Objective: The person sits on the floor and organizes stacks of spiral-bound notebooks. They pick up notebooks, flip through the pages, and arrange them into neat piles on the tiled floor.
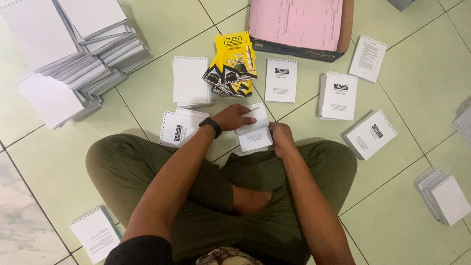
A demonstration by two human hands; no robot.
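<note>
A small white booklet (254, 131) is gripped by the left hand (234, 118) and the right hand (280, 139) (both closed on it); its loose pages could slip onto the tiled floor (407, 88).

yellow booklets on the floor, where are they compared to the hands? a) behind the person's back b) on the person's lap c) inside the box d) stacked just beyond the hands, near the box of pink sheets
d: the yellow booklets lie in a fanned pile on the floor tiles just past the left hand and right hand, beside the box of pink sheets, not in it.
</note>
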